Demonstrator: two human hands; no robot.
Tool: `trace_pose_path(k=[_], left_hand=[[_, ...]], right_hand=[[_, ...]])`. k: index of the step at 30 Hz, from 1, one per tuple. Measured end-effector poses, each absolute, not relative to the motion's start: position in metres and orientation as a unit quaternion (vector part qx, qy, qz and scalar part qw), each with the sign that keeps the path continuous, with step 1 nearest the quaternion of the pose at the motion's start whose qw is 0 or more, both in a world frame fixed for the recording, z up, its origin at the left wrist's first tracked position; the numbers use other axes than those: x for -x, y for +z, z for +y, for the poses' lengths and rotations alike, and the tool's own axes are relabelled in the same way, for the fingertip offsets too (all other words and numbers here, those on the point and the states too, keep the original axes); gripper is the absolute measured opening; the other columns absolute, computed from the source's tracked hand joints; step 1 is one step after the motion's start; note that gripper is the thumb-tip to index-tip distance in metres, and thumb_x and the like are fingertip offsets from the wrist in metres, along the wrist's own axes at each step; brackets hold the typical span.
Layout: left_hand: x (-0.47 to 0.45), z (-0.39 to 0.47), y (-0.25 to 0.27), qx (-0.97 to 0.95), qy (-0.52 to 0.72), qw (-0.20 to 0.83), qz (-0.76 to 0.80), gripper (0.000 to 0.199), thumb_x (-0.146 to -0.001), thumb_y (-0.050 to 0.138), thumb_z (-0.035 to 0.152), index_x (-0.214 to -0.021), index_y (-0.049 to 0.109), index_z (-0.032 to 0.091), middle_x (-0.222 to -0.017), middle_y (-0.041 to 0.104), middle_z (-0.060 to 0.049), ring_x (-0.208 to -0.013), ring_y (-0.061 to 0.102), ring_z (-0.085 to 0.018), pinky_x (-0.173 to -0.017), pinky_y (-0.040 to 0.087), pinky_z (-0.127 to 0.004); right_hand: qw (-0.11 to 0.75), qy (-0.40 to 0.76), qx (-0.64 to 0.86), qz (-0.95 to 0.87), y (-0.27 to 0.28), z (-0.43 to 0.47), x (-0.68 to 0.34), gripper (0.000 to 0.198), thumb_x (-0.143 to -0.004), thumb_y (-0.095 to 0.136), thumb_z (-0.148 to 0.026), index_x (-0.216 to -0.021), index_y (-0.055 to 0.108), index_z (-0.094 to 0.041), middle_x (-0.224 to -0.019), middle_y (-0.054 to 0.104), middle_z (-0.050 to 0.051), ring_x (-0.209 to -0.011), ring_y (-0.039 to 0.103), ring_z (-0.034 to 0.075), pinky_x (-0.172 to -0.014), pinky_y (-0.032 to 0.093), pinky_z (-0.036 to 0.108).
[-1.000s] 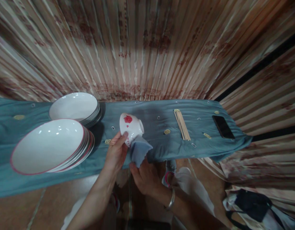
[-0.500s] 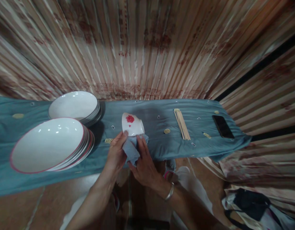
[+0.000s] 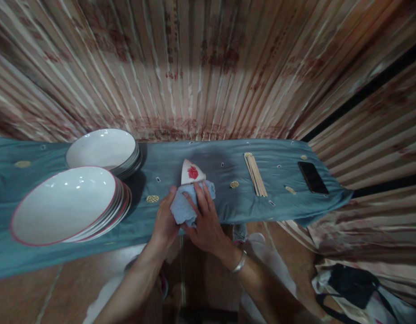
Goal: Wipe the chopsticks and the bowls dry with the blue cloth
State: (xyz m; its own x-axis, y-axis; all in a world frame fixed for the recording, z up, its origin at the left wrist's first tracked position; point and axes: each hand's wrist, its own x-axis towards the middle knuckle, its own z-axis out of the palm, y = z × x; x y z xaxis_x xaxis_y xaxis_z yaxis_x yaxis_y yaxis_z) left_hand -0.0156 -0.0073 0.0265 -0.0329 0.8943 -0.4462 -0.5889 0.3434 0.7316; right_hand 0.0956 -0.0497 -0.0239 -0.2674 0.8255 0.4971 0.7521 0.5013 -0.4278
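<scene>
A small white bowl [image 3: 191, 172] with a red flower print is tipped on its side above the near half of the table. My left hand [image 3: 166, 219] is closed on the bowl's left side, thumb up along the rim. A light blue cloth [image 3: 185, 208] covers the bowl's near side. My right hand [image 3: 205, 221], a silver bangle at its wrist, presses the cloth against the bowl with bent fingers. Cloth and hands hide the lower part of the bowl.
To the left stand a stack of large red-rimmed bowls [image 3: 64, 204] and, behind it, a stack of dark-rimmed bowls [image 3: 101, 148]. Right of my hands lie a bundle of chopsticks [image 3: 256, 175] and a black phone [image 3: 312, 177] on the blue tablecloth [image 3: 224, 198]. A pleated curtain [image 3: 194, 90] hangs behind.
My right hand has slid the cloth up and to the right over the bowl, covering more of it. The bowl has turned a little and shifted slightly right.
</scene>
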Motion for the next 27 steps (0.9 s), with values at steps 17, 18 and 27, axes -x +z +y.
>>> trace_pose_path(k=[17, 18, 27], left_hand=[[0.013, -0.012, 0.006, -0.312, 0.549, 0.659, 0.408, 0.021, -0.059, 0.08, 0.035, -0.058, 0.069, 0.017, -0.055, 0.061, 0.002, -0.058, 0.055, -0.014, -0.058, 0.046, -0.025], [0.013, -0.012, 0.007, -0.316, 0.547, 0.659, 0.408, 0.02, -0.057, 0.08, 0.032, -0.055, 0.068, 0.017, -0.054, 0.06, 0.002, -0.056, 0.054, -0.013, -0.057, 0.046, -0.024], [0.013, -0.012, 0.007, -0.319, 0.526, 0.666, 0.422, 0.019, -0.057, 0.08, 0.033, -0.068, 0.076, 0.018, -0.067, 0.072, -0.004, -0.067, 0.062, -0.018, -0.069, 0.049, -0.028]], right_hand=[[0.403, 0.051, 0.49, -0.771, -0.002, -0.03, -0.115, 0.063, -0.098, 0.039, -0.04, -0.154, 0.021, -0.019, -0.162, 0.019, 0.013, -0.15, 0.013, 0.029, -0.117, 0.026, 0.057], [0.405, 0.054, 0.491, -0.769, -0.002, -0.028, -0.115, 0.062, -0.098, 0.038, -0.041, -0.154, 0.02, -0.02, -0.162, 0.019, 0.013, -0.15, 0.013, 0.029, -0.118, 0.026, 0.057], [0.431, 0.11, 0.511, -0.735, 0.003, -0.017, -0.121, 0.056, -0.1, 0.031, -0.041, -0.152, 0.025, -0.023, -0.158, 0.03, 0.009, -0.148, 0.022, 0.023, -0.12, 0.025, 0.052]])
